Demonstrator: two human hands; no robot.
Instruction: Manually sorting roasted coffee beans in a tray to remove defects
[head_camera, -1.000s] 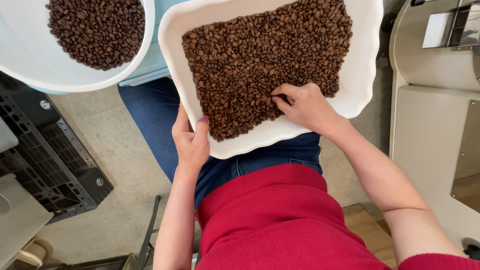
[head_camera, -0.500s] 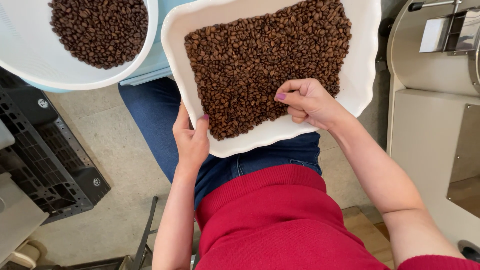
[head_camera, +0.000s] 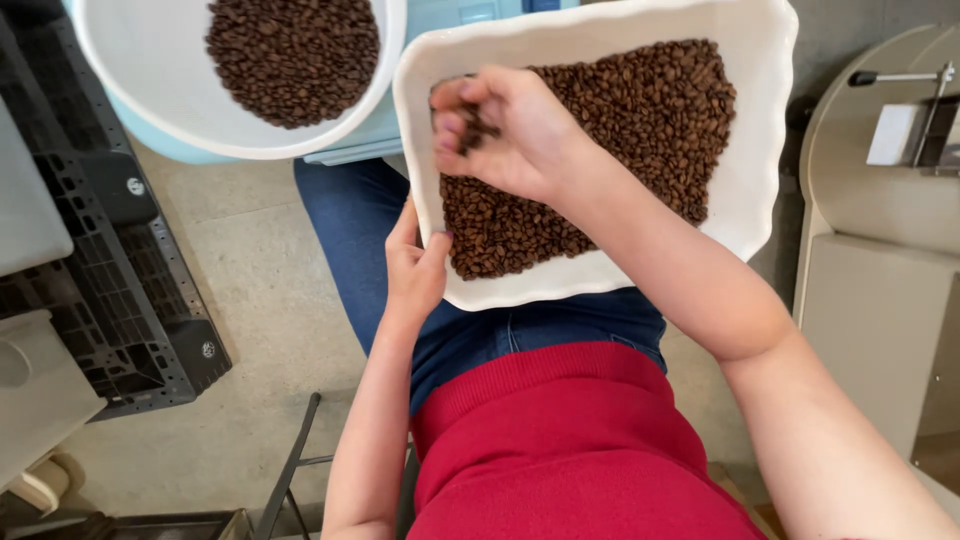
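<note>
1. White tray (head_camera: 760, 170): rectangular, scalloped rim, resting on the person's lap; a wide, shallow layer of roasted coffee beans (head_camera: 620, 140) covers most of its floor.
2. Right hand (head_camera: 520, 125): raised over the tray's upper-left corner, fingers curled closed w/ a few beans pinched at the fingertips (head_camera: 455, 120); how many it holds cannot be told.
3. Left hand (head_camera: 412, 270): steadies the tray at its lower-left rim, thumb against the edge; rest of the fingers seem to be under the tray, hidden from view.
4. White bowl (head_camera: 130, 90): round, just left of the tray and close beside it, also part-filled w/ beans.
5. Handling, judged: beans are light, hard, smooth and loose, so they roll and slip easily; best taken as a small pinch or scoop. Tray looks stiff, prob. ceramic, hence breakable; hold at the rim and keep level.
6. Surroundings: black plastic crate (head_camera: 110, 290) on the floor at left; beige machine (head_camera: 880, 260) at right.
</note>
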